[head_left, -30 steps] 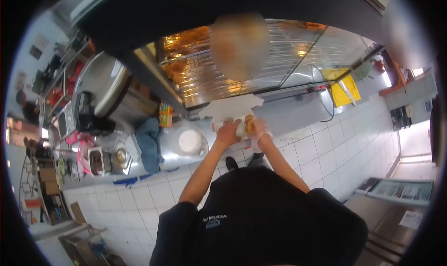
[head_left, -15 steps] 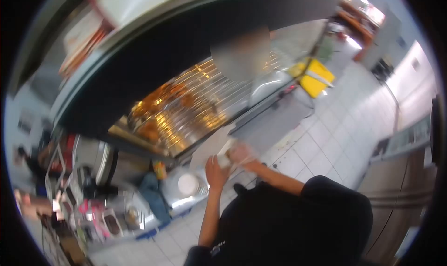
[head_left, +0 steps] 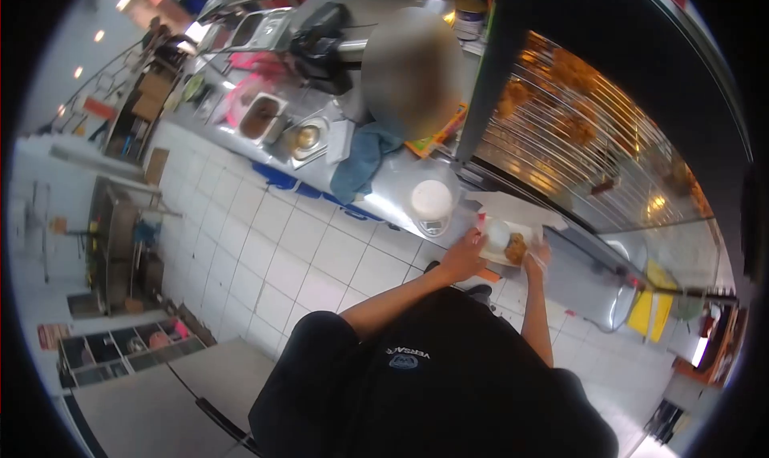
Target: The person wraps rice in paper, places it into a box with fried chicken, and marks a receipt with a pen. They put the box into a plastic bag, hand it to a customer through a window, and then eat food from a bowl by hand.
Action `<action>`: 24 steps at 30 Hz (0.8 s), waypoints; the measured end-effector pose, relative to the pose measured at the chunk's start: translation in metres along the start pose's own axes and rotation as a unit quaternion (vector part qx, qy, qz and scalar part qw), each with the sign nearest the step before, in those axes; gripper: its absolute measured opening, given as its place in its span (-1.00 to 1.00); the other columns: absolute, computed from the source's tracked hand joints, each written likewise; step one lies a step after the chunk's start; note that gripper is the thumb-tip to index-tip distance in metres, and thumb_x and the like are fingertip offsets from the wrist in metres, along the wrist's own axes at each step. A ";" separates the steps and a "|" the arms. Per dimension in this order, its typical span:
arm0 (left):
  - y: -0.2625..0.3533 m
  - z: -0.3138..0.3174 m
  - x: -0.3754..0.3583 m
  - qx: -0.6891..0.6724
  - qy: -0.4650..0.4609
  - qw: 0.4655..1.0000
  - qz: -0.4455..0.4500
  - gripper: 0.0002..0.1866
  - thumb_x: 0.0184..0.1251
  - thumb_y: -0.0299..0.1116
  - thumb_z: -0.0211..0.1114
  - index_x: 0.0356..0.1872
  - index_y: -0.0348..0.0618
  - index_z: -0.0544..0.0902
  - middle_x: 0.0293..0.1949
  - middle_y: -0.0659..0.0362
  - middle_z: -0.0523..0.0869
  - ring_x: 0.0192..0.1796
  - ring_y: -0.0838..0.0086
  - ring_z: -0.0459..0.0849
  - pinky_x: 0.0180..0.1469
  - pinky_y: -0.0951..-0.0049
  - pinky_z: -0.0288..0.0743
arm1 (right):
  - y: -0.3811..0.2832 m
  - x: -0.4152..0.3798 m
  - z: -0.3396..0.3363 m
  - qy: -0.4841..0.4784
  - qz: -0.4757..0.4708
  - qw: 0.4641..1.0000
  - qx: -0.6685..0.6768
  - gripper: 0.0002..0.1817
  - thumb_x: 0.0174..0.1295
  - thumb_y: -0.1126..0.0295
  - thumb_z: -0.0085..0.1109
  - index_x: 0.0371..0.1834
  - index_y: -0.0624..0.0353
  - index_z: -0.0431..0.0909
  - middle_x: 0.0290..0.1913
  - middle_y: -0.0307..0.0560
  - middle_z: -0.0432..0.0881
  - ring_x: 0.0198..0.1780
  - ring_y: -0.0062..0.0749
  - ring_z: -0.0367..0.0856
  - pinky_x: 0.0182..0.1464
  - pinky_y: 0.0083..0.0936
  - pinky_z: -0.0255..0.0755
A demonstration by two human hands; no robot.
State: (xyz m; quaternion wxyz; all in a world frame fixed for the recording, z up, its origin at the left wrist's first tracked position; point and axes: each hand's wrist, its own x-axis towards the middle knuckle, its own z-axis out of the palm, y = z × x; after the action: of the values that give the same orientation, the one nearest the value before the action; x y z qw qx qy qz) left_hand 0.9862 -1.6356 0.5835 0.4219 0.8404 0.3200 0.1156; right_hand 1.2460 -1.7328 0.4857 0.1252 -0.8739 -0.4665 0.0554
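An open food box [head_left: 502, 259] with a raised pale lid [head_left: 517, 209] is between my two hands, near the steel counter's edge. Inside it lie a white rounded item [head_left: 495, 234] on the left and a piece of browned fried food [head_left: 516, 250] on the right. My left hand [head_left: 465, 255] grips the box's left side. At the right side, my right hand [head_left: 537, 259], in a clear plastic glove, has its fingers closed by the fried piece and the box's rim.
A scale with a round white top [head_left: 432, 200] stands on the steel counter [head_left: 392, 187], beside a blue-grey cloth [head_left: 367, 157] and metal containers [head_left: 262, 117]. On the right is a lit display case [head_left: 561, 137] with fried food on racks. A person [head_left: 152, 33] is far back.
The view has swung left, showing more of the counter and floor. The box is now seen open with its contents between my hands; the earlier frame was blurred there.
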 end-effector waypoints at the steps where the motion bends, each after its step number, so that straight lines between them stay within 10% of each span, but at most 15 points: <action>1: -0.007 0.009 0.001 0.029 0.022 0.999 0.012 -0.37 0.20 -0.17 0.35 0.28 -0.23 0.45 0.25 -0.18 0.35 0.18 -0.07 0.50 0.23 0.09 0.46 | 0.004 -0.010 0.005 0.033 -0.025 0.999 -0.021 -0.60 0.22 0.47 0.06 0.17 0.09 0.49 -0.02 0.16 0.59 -0.03 0.15 0.60 0.02 -0.06 0.50; 8: 0.006 -0.068 0.021 -0.103 0.113 0.988 0.010 -0.46 0.23 -0.16 0.40 0.19 -0.18 0.55 0.20 -0.12 0.49 0.23 0.05 0.52 0.25 0.20 0.44 | -0.001 -0.019 -0.013 0.056 0.011 0.998 0.028 -0.64 0.25 0.42 0.07 0.13 0.15 0.49 -0.07 0.19 0.62 -0.02 0.17 0.61 0.00 -0.07 0.49; 11: -0.060 -0.175 0.018 -0.017 0.497 0.858 -0.128 -0.49 0.30 -0.14 0.38 0.06 -0.40 0.54 0.07 -0.13 0.57 0.26 0.03 0.51 0.25 0.19 0.40 | -0.007 -0.012 -0.027 -0.022 0.148 0.982 0.116 -0.68 0.26 0.43 0.08 0.08 0.16 0.50 -0.07 0.21 0.64 0.00 0.17 0.61 0.03 -0.10 0.48; 14: -0.176 -0.251 -0.002 0.104 0.594 0.692 -0.397 -0.21 0.29 0.09 0.33 0.22 -0.52 0.42 0.08 -0.31 0.56 0.17 -0.11 0.53 0.27 0.01 0.34 | -0.037 -0.014 -0.053 0.024 0.273 0.953 0.128 -0.69 0.26 0.46 0.09 0.08 0.16 0.50 -0.03 0.20 0.64 0.02 0.14 0.61 0.06 -0.15 0.48; 19: -0.301 -0.280 -0.012 -0.261 0.356 0.791 -0.424 -0.33 0.21 -0.18 0.46 0.16 -0.54 0.46 -0.23 0.03 0.64 -0.20 0.31 0.66 -0.16 0.34 0.59 | -0.027 -0.030 -0.063 0.065 0.216 0.947 0.230 -0.66 0.22 0.48 0.15 0.08 0.19 0.49 -0.03 0.17 0.64 0.06 0.07 0.61 0.11 -0.18 0.45; 23: -0.266 -0.262 -0.015 -0.413 0.385 0.768 -0.303 -0.72 0.31 -0.25 0.34 -0.06 -0.17 0.66 -0.17 0.23 0.67 -0.07 0.43 0.65 -0.14 0.48 0.55 | 0.028 -0.047 -0.012 0.143 0.146 0.898 0.389 -0.60 0.25 0.43 0.15 0.18 0.18 0.47 0.13 0.12 0.57 0.20 -0.02 0.53 0.27 -0.24 0.36; 24: -0.274 -0.257 -0.019 -0.068 0.315 0.917 -0.233 -0.72 0.31 -0.25 0.32 -0.06 -0.17 0.66 -0.19 0.24 0.67 -0.07 0.45 0.65 -0.14 0.46 0.57 | 0.069 -0.051 0.031 0.148 0.131 0.912 0.360 -0.58 0.30 0.40 0.10 0.23 0.18 0.43 0.19 0.12 0.52 0.25 -0.05 0.48 0.34 -0.27 0.29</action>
State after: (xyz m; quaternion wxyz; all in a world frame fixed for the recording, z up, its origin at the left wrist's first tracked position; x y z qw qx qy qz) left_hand 0.7318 -1.3644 0.5290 0.3702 0.6313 0.6147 0.2942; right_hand 1.2664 -1.8069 0.4363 0.4903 -0.8212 -0.2724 0.1049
